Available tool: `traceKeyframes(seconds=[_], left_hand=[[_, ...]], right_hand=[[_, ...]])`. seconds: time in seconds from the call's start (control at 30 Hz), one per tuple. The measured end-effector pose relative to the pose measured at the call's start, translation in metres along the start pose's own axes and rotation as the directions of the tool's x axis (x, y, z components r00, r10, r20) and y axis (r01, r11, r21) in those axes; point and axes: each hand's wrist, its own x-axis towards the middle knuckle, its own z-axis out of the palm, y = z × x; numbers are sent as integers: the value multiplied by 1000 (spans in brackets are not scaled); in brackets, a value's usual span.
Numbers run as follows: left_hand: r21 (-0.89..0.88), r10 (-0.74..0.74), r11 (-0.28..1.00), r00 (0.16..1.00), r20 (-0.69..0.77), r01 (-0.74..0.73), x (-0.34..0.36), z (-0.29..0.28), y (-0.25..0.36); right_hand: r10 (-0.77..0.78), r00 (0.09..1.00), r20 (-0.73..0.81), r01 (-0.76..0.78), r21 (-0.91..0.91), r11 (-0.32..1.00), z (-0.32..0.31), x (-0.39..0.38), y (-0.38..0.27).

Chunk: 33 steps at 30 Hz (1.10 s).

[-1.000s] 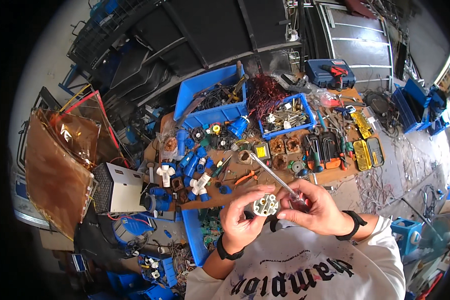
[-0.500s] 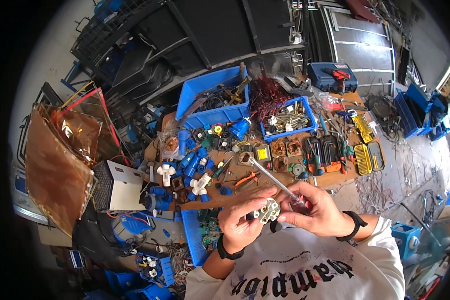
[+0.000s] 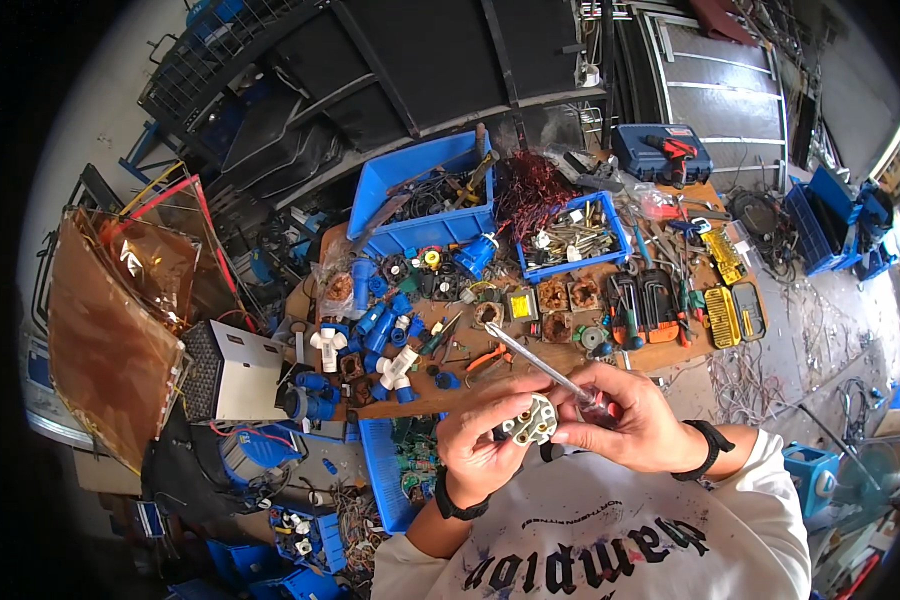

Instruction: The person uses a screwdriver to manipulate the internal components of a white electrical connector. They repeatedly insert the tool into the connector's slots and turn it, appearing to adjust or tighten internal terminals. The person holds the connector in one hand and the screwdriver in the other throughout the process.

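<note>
Close in front of my chest, my left hand [image 3: 482, 436] grips a small pale round connector insert [image 3: 531, 420] with brass-coloured contacts. Its fingers wrap the far side and hide part of it. My right hand [image 3: 632, 420] is closed round the red, clear handle of a screwdriver [image 3: 540, 366]. The metal shaft points up and to the left, away from the insert, over the table edge. My right thumb lies right beside the insert and seems to touch it.
On the wooden table [image 3: 650, 352] lie blue connector housings [image 3: 378, 328], white three-way fittings [image 3: 396, 368] and orange-handled pliers [image 3: 488, 356]. Farther back stand a large blue bin [image 3: 420, 238] and a blue tray of metal parts [image 3: 576, 268]. Hand tools [image 3: 660, 308] line the right side.
The insert has turned slightly and sits a little farther left in my left hand. The screwdriver shaft has shifted slightly left. Both grips stay the same.
</note>
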Motion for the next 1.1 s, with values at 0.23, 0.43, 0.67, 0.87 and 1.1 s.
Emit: traceKeyframes(seconds=[0.23,0.43,0.67,0.87,1.1], left_hand=[[59,-25,998,999,24,24,-3,1,1],[12,-51,999,999,3,51,-5,5,2],[-7,-156,988,988,-11,156,-11,6,4],[1,-85,996,996,7,85,-6,5,5],[-43,-120,992,993,2,120,-7,8,7]], right_hand=[[71,997,-1,-71,33,997,-1,-4,-1],[49,999,-7,-49,53,997,-1,-5,2],[39,999,0,-39,-42,998,-2,-4,-2],[121,991,60,-131,211,969,-2,-6,2],[146,983,110,-173,306,936,-4,-4,-1]])
